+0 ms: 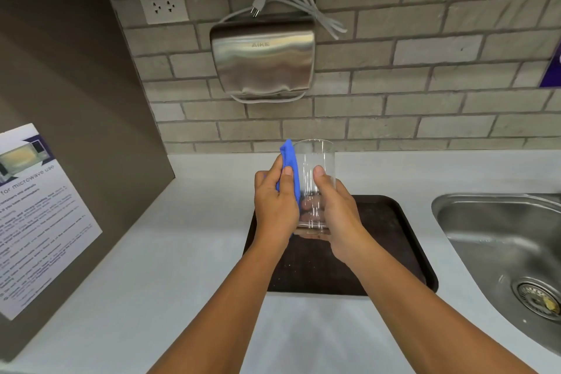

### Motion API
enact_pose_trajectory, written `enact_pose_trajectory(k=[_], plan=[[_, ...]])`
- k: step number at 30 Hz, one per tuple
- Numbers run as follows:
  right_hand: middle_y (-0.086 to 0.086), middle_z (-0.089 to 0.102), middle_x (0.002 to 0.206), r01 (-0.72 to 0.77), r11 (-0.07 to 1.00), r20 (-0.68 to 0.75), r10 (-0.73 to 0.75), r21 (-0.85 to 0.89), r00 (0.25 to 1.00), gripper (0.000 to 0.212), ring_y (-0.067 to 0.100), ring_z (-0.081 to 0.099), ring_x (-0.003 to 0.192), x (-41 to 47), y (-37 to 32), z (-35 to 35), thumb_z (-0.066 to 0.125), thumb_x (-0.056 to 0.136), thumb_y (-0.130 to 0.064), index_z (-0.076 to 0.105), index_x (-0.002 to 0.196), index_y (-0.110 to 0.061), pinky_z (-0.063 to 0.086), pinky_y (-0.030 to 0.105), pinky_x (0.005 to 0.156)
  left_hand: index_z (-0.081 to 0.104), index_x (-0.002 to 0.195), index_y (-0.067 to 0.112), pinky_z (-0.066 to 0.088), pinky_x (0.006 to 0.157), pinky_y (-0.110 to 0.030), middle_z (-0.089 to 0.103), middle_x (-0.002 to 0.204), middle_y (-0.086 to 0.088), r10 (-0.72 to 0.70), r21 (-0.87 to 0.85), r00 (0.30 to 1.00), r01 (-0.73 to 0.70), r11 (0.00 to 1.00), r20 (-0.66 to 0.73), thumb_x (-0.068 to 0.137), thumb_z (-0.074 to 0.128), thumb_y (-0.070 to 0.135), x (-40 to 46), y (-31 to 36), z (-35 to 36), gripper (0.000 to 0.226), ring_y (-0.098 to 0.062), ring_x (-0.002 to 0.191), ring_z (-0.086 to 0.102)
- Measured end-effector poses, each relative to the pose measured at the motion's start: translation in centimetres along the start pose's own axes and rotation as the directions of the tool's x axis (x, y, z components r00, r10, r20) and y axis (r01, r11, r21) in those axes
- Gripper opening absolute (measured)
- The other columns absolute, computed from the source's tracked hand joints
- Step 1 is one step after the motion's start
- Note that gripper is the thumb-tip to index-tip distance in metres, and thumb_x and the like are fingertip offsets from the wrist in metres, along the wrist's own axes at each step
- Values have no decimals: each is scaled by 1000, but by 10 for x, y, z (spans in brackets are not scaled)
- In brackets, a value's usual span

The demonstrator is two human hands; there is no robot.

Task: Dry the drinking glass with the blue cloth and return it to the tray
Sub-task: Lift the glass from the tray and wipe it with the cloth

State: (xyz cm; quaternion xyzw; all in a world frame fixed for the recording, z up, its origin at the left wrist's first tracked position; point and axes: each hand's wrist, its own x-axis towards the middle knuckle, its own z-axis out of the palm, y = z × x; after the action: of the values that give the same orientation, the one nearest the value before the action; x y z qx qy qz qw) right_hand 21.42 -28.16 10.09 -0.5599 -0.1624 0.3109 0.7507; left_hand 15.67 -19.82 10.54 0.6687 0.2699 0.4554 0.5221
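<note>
While a microwave notice (36,215) hung on the left panel, the left hand (274,200) pressed the blue cloth (290,162) against the drinking glass (314,182). The right hand (338,212) gripped that glass upright, mouth upward, above the dark tray (394,240); a steel sink (498,243) lay to the right.

- Tray (403,240) on countertop (182,267), left of sink (498,240).
- Glass (315,167) above tray, between left hand (273,203) and right hand (340,215).
- Cloth (290,158) left of glass, touching it.
- Hand dryer (262,61) on wall behind.
</note>
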Motion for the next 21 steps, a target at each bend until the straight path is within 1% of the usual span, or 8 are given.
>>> enact_pose_trajectory(k=[5,9,11,13,15,18,20,21], plan=[[5,79,94,63,998,-7,-63,-30,998,48,20,79,79,0,6,2,67,79,-66,69,105,-26,59,30,53,51,138,25,43,65,0,38,96,11,247,155,968,-250,956,35,97,52,30,-4,11,-1,41,5,82,53],[0,80,92,73,996,-10,-73,-48,997,51,17,78,80,1,6,2,66,77,-69,69,102,-24,60,28,57,56,133,30,47,70,-10,40,98,5,399,267,914,-403,875,71,96,55,24,-2,15,0,37,-10,81,52],[0,80,97,67,996,-3,-67,-53,998,52,18,78,85,2,5,2,67,76,-70,70,103,-25,62,33,64,56,134,29,47,71,-9,41,100,3,374,230,925,-380,896,70,97,54,25,0,15,0,37,-8,82,53],[3,79,98,51,998,9,-51,-38,999,53,21,78,85,3,6,2,69,73,-70,70,103,-26,63,38,67,53,136,25,45,69,-3,42,102,4,272,143,961,-277,950,56,97,53,27,6,14,2,39,-4,84,54],[6,79,97,21,1000,3,-21,6,1000,57,25,78,83,4,6,0,71,64,-72,71,99,-27,62,39,65,55,135,22,43,66,-2,47,101,5,105,70,994,-107,992,27,99,50,31,14,11,4,38,-3,86,56],[8,78,104,-6,1000,17,6,17,1000,63,26,78,87,7,5,-2,68,58,-76,70,101,-31,63,42,68,61,124,14,44,67,-13,59,110,-7,-140,11,990,139,990,30,100,43,36,22,4,3,37,-15,94,61],[9,78,105,-10,1000,12,10,22,1000,67,27,78,88,8,5,-4,68,56,-77,69,105,-30,63,44,71,58,129,18,43,66,-10,55,110,-4,-87,56,995,84,995,40,101,43,36,18,5,4,37,-12,94,60],[9,78,105,-12,1000,10,12,26,1000,69,28,78,87,9,5,-5,68,56,-76,68,106,-29,63,46,72,54,135,22,43,64,-8,51,106,1,7,82,999,-10,997,43,100,44,34,13,7,5,38,-7,90,58]])
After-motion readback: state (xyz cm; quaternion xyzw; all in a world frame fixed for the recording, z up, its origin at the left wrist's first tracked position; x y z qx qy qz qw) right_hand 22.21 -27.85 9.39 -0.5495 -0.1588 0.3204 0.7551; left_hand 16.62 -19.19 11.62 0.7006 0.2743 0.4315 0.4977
